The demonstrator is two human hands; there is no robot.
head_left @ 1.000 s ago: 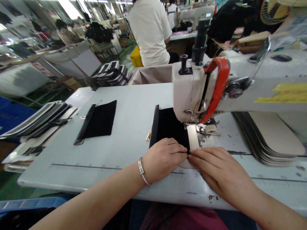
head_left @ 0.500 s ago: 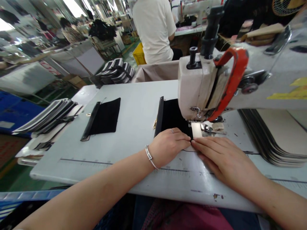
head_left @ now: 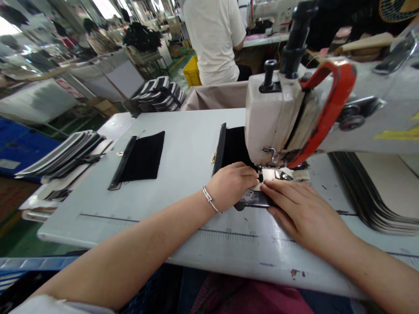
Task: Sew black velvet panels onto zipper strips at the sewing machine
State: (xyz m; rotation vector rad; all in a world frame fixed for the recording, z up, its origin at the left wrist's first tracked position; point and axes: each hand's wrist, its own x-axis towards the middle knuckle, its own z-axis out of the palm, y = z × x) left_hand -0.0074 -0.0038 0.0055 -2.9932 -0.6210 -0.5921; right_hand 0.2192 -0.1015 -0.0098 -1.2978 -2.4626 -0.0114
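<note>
- A ruler [head_left: 229, 234] is running along the surface [head_left: 190, 144], showing "400" and, more faintly, "450".
- Red lettering [head_left: 70, 88] is marking a white sheet [head_left: 36, 104] but is appearing too blurred to read.
- A pale label [head_left: 9, 164] is sitting on a blue box [head_left: 28, 141], any print being too small to read.

On the bench [head_left: 183, 183], one cloth [head_left: 142, 157] lies near the left edge, a second cloth [head_left: 234, 141] at the sewing machine [head_left: 266, 117], stacked panels [head_left: 386, 187] right.

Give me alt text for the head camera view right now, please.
A person's left hand and right hand lie close together at a sewing machine, the left at the edge of black fabric. Another black piece lies farther left on the pale table.
</note>
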